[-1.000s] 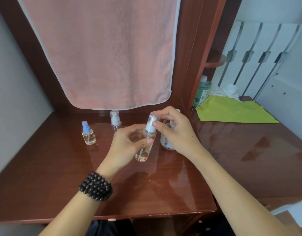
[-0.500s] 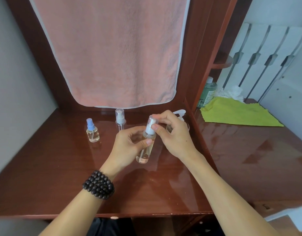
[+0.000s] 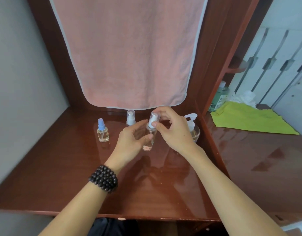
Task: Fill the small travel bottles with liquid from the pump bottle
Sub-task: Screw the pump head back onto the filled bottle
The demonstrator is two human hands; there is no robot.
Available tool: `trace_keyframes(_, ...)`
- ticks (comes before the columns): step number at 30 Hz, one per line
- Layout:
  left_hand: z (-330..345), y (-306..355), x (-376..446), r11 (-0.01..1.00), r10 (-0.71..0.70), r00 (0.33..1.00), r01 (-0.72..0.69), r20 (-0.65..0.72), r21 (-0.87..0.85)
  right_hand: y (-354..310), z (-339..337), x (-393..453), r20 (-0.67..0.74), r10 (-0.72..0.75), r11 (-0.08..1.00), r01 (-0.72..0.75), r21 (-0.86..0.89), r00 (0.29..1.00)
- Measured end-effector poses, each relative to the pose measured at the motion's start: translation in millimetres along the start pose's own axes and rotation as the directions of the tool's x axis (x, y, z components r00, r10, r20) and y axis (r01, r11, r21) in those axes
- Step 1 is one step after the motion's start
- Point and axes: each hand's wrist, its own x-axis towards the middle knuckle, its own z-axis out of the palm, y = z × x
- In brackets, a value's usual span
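Tall clear plastic spray bottle, cylindrical, white sprayer head under a transparent cap, stood tilted slightly just above the glossy reddish-brown wooden bench, centre of the scene; a little pale liquid showed at its base. Left hand gripped the body, fingers curled round it. Right hand pinched the cap and head between thumb and fingertips.

Count of small bottles: three. Besides the held one, a squat clear bottle with a blue sprayer stood to the left, holding clear liquid, and a clear capped bottle with a white pump top stood behind the left hand. One clear pump bottle with a white dispenser head stood just right of the right hand, partly hidden.

Also noted: one pink terry towel with grey edging hanging behind; one dark beaded bracelet, several strands, on the left wrist.
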Motion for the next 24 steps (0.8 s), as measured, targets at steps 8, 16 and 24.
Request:
trace_keyframes(8, -30.0, -4.2, 1.2, 0.996, 0.061, 0.958, -0.040, -0.281, 0.082, 30.3, 2.9, 12.0, -0.028, 0.067, 0.982, -0.071, -0.177, 0.997)
trace_keyframes(16, -22.7, -16.1, 0.8, 0.997, 0.050, 0.960, -0.033, -0.275, 0.065, 38.5, 16.8, 10.6, -0.072, 0.057, 0.989, -0.066, -0.134, 0.996)
trace_keyframes(24, -20.8, -16.7, 2.1, 0.998, 0.041, 0.965, -0.027, -0.260, 0.058, 40.7, 24.5, 11.5, -0.067, 0.017, 0.991, -0.025, -0.135, 0.998)
